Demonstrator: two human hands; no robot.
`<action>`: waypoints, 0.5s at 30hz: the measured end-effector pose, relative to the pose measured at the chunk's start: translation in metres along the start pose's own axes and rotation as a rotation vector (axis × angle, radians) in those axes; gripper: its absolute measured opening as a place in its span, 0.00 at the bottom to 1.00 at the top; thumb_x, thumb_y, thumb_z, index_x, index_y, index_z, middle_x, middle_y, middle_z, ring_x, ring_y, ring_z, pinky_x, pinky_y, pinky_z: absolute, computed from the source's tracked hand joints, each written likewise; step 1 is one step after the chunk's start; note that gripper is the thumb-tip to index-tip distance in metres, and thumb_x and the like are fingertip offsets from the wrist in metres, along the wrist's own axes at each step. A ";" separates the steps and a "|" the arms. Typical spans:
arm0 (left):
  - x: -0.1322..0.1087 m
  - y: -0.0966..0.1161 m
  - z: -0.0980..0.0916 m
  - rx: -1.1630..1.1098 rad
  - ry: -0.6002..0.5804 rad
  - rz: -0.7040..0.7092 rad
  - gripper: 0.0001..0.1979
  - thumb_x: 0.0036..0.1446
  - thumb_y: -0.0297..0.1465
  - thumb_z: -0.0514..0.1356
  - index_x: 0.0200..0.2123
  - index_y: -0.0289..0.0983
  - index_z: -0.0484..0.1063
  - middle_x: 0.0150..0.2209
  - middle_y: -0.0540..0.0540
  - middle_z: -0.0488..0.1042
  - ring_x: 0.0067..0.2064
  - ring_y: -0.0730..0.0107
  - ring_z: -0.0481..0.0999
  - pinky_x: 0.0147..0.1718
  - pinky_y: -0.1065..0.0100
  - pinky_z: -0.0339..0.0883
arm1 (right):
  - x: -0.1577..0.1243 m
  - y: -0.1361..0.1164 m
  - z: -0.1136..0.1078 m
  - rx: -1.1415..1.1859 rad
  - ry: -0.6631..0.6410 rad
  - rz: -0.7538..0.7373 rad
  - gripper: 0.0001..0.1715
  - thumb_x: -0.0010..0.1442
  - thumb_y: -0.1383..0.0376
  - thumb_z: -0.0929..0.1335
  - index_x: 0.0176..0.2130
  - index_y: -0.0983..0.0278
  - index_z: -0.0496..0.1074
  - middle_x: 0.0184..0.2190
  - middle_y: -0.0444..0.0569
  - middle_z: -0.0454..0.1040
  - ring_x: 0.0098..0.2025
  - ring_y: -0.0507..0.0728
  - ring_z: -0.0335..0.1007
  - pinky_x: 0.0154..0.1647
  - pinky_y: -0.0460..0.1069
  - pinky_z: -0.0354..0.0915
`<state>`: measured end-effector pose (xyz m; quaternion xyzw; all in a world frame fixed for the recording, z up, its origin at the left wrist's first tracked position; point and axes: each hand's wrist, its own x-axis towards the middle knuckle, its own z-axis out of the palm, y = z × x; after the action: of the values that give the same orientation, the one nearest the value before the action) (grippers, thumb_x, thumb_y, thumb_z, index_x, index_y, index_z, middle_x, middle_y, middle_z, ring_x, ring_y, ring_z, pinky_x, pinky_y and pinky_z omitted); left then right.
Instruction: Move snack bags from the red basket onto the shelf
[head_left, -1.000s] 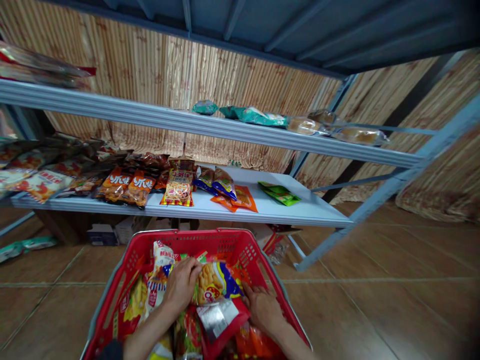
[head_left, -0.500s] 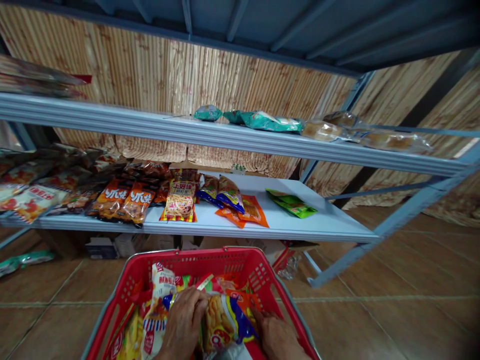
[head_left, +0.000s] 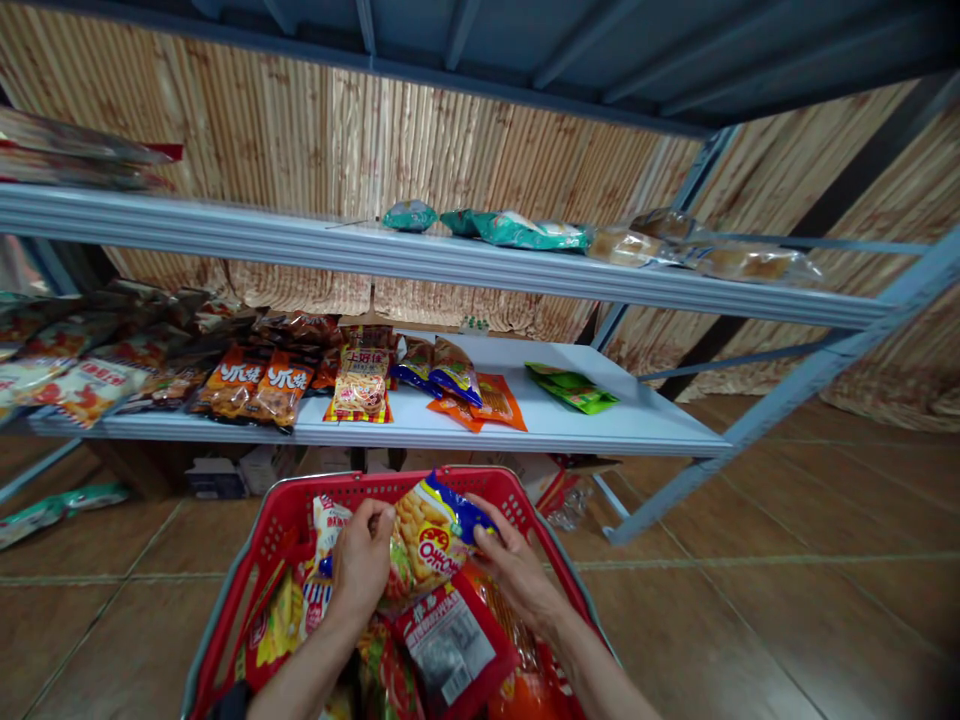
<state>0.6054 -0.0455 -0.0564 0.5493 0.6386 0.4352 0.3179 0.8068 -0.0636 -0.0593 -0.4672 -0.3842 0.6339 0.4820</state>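
Note:
A blue and yellow snack bag (head_left: 429, 528) is held up over the red shopping basket (head_left: 551, 548). My left hand (head_left: 364, 555) is closed on the bag's left side, fingertips pinched at its edge. At the bag's blue right end, my right hand (head_left: 514, 560) grips with thumb in front and fingers behind. Under the bag lies a dark red packet (head_left: 457, 645) with a grey panel. Orange packets (head_left: 517, 690) fill the right of the basket. On the left are a yellow packet (head_left: 279, 625) and a white packet (head_left: 328, 520).
Ahead stands a blue-grey metal rack (head_left: 480, 442). Its lower shelf holds orange-brown snack bags (head_left: 255, 385), blue-brown bags (head_left: 456, 370) and a green packet (head_left: 574, 388). Teal packets (head_left: 525, 230) and bread packs (head_left: 757, 262) lie above. A teal packet (head_left: 64, 510) lies on the tiled floor.
Both hands have lifted the blue and yellow snack bag from the basket's contents and tilted it, uncovering the dark red packet. The view has shifted slightly.

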 end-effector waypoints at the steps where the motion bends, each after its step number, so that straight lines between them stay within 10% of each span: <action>1: 0.002 0.005 -0.002 0.018 -0.018 -0.016 0.12 0.53 0.38 0.50 0.26 0.38 0.68 0.25 0.49 0.73 0.30 0.65 0.73 0.31 0.67 0.63 | 0.004 -0.001 0.003 0.007 0.071 -0.005 0.32 0.44 0.50 0.73 0.47 0.58 0.68 0.39 0.46 0.76 0.38 0.56 0.72 0.40 0.51 0.67; 4: 0.009 0.014 -0.010 0.007 -0.153 -0.027 0.11 0.52 0.37 0.52 0.26 0.37 0.69 0.25 0.49 0.73 0.30 0.66 0.72 0.32 0.67 0.63 | 0.019 -0.008 0.008 -0.010 0.285 -0.033 0.26 0.36 0.48 0.75 0.31 0.63 0.72 0.22 0.42 0.73 0.24 0.53 0.68 0.26 0.47 0.64; 15: -0.011 -0.006 -0.023 -0.690 -0.805 -0.273 0.36 0.48 0.44 0.63 0.59 0.41 0.57 0.58 0.42 0.65 0.57 0.57 0.64 0.53 0.59 0.61 | 0.055 -0.061 0.017 -0.044 0.344 -0.040 0.21 0.31 0.56 0.77 0.24 0.64 0.72 0.16 0.41 0.72 0.19 0.52 0.65 0.22 0.47 0.62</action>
<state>0.5847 -0.0608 -0.0525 0.4484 0.3522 0.3296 0.7525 0.8002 0.0038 -0.0100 -0.5716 -0.3191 0.5262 0.5427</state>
